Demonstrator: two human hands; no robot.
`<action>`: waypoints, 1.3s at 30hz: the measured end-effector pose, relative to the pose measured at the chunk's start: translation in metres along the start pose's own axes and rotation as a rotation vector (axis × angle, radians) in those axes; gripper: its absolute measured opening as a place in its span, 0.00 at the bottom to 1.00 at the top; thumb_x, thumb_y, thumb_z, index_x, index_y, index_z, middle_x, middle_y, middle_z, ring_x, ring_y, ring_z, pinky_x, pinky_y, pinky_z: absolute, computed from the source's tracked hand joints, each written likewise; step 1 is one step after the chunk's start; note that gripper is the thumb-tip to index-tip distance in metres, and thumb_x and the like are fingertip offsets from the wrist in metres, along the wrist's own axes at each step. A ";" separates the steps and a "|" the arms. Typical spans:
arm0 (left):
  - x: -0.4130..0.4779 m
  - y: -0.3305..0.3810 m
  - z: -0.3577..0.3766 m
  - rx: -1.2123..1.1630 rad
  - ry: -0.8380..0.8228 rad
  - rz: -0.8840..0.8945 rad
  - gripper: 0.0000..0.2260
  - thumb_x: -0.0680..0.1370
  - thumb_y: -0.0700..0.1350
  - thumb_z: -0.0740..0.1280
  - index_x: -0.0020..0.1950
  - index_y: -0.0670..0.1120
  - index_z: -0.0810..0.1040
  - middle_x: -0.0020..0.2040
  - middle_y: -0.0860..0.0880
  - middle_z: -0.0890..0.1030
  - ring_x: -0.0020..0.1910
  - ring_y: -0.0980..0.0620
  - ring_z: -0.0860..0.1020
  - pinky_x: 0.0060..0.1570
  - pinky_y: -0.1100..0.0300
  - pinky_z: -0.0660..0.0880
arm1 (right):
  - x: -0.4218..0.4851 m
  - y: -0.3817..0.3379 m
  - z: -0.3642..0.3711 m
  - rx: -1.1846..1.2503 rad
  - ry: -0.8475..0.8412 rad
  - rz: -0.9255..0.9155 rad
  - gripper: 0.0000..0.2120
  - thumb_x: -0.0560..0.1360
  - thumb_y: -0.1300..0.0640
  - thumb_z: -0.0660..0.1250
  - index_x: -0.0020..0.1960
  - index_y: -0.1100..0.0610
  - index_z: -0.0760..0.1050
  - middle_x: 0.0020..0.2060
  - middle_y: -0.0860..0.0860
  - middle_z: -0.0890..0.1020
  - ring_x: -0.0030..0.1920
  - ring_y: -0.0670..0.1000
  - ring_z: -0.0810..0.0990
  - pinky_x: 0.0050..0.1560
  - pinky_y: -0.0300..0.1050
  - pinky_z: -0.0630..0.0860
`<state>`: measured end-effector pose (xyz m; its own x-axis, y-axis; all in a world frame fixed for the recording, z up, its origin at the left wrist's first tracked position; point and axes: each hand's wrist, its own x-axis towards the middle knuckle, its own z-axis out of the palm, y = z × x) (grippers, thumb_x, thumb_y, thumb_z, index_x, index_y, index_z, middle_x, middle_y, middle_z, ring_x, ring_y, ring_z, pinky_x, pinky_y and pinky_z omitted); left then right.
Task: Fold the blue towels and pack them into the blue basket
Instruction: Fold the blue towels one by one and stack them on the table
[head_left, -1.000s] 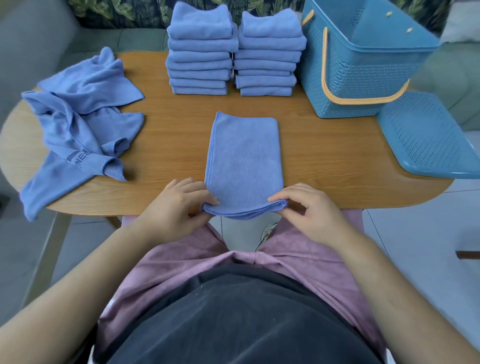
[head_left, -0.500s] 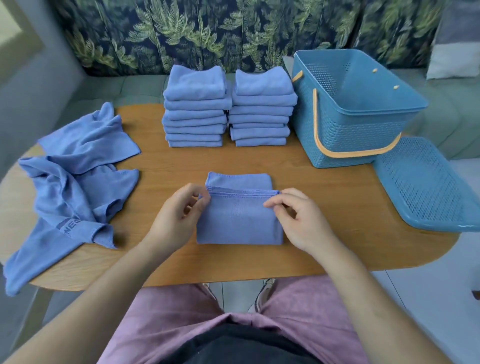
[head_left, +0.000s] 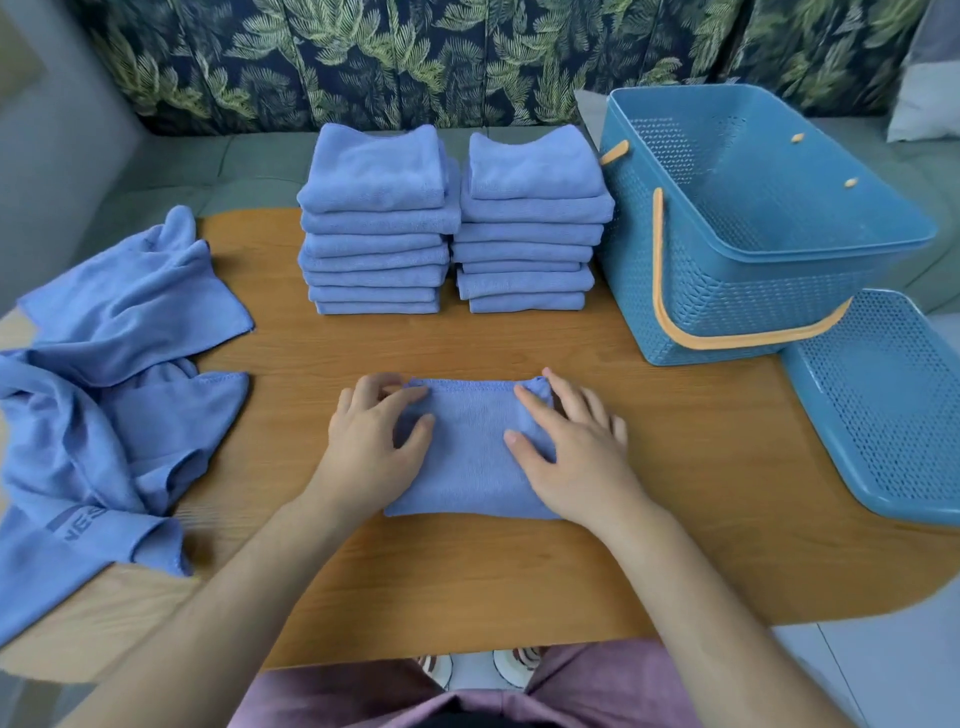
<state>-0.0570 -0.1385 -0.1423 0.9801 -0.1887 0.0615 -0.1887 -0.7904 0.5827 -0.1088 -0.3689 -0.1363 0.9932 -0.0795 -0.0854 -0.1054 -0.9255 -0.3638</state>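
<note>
A folded blue towel (head_left: 470, 452) lies flat in the middle of the wooden table (head_left: 675, 467). My left hand (head_left: 374, 447) rests on its left side and my right hand (head_left: 571, 452) on its right side, fingers spread and pressing down, fingertips at the far corners. Two stacks of folded blue towels (head_left: 376, 223) (head_left: 530, 218) stand at the back of the table. The blue basket (head_left: 748, 228), empty, with an orange handle, stands to their right. A heap of unfolded blue towels (head_left: 104, 395) lies at the left edge.
The basket's blue perforated lid (head_left: 893, 405) lies at the right edge of the table, overhanging it. A sofa with leaf-patterned cushions (head_left: 415, 57) runs behind the table. Tiled floor shows below the near table edge.
The near end of the towel was lifted from the table edge and folded over to the far end. Both hands went from pinching the corners to pressing flat on the halved towel.
</note>
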 end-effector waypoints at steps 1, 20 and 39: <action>-0.004 0.003 -0.001 0.040 0.009 0.026 0.20 0.77 0.59 0.62 0.66 0.54 0.79 0.71 0.54 0.70 0.68 0.49 0.67 0.68 0.50 0.65 | -0.003 -0.001 0.000 -0.009 0.037 -0.001 0.27 0.81 0.37 0.57 0.79 0.37 0.60 0.81 0.41 0.52 0.80 0.49 0.49 0.74 0.55 0.52; -0.057 -0.005 0.011 0.159 -0.036 0.034 0.29 0.80 0.67 0.50 0.79 0.59 0.62 0.78 0.44 0.64 0.79 0.45 0.59 0.76 0.50 0.56 | -0.053 -0.003 0.017 0.073 0.049 0.056 0.28 0.81 0.36 0.46 0.80 0.39 0.57 0.82 0.53 0.56 0.82 0.53 0.44 0.79 0.54 0.45; 0.044 0.079 -0.083 -0.470 0.027 0.035 0.22 0.79 0.43 0.70 0.72 0.57 0.74 0.66 0.65 0.72 0.60 0.70 0.71 0.54 0.80 0.65 | 0.022 -0.042 -0.100 0.482 0.356 -0.116 0.24 0.80 0.61 0.64 0.75 0.53 0.70 0.73 0.43 0.65 0.69 0.32 0.62 0.65 0.22 0.58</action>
<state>-0.0239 -0.1609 -0.0258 0.9761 -0.1901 0.1049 -0.1792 -0.4329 0.8834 -0.0773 -0.3685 -0.0306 0.9464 -0.1842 0.2655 0.0767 -0.6701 -0.7383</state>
